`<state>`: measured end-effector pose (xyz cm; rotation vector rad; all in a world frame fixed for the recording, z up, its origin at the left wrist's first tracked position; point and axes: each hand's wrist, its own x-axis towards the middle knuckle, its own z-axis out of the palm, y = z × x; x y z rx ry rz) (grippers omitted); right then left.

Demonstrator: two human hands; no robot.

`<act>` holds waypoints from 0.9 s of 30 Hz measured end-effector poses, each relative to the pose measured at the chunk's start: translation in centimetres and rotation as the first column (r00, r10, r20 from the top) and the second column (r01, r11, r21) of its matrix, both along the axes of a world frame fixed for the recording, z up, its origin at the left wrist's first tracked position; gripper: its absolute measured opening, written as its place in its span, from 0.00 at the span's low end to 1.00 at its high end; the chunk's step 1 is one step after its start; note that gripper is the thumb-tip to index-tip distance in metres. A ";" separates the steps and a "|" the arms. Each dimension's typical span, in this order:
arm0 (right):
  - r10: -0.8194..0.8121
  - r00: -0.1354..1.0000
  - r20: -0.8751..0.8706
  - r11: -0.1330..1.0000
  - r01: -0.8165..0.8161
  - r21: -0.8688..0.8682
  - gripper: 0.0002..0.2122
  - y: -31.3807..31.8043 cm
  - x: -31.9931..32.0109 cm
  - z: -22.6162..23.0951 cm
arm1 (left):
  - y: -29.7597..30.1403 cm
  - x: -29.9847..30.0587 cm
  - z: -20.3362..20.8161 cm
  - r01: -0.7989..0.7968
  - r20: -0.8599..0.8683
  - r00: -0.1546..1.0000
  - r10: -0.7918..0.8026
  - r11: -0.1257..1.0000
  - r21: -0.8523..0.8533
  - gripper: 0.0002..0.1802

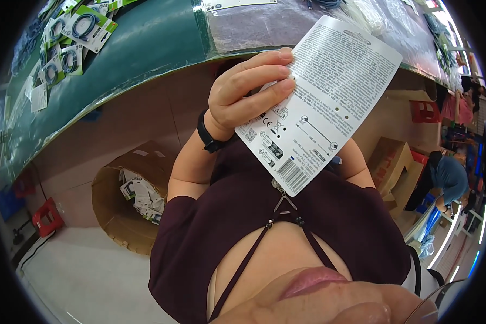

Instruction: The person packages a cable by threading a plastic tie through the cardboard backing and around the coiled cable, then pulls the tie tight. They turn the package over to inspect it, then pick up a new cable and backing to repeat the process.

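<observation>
My left hand (247, 90), with a black band on its wrist, grips the left edge of a white cardboard packaging card (344, 81). Its fingers lie over the printed side and the thumb is out of sight. The card is tilted in front of my chest, its hang hole at the top and a barcode near the lower corner. Whatever is mounted on its other side cannot be seen. My right forearm (356, 164) goes up behind the card, which hides the right hand and its fingers.
A green worktable (146, 46) curves across the top, with carded blue cables (85, 27) piled at its left. Clear plastic bags (254, 27) lie farther right. Below stands an open cardboard box (105, 216) of cards. More cartons (391, 167) and another person (448, 175) are at right.
</observation>
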<state>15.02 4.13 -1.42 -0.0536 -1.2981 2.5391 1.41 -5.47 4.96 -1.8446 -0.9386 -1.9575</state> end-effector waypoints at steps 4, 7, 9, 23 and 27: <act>-0.030 1.000 -0.006 0.998 0.030 0.054 0.20 -0.4 0.3 -0.2 | -0.2 -0.1 0.0 -0.031 -0.029 0.999 0.031 0.999 0.009 0.18; -0.061 0.998 -0.007 0.994 0.061 0.094 0.20 -0.7 0.8 -0.2 | -0.2 0.0 0.0 -0.026 -0.050 0.998 0.026 1.000 0.003 0.18; -0.083 0.997 -0.007 0.989 0.083 0.120 0.20 -0.6 1.0 -0.3 | -0.2 0.0 -0.1 -0.022 -0.056 0.998 0.022 1.000 0.003 0.18; -0.203 0.979 -0.021 0.961 0.204 0.188 0.17 -1.2 0.8 1.5 | 0.6 0.6 -0.9 0.066 0.062 0.996 -0.066 0.998 0.008 0.18; -0.226 0.974 -0.002 0.973 0.226 0.049 0.13 -1.4 0.7 3.7 | 0.8 0.6 -1.0 0.067 0.106 0.992 -0.068 0.998 0.019 0.18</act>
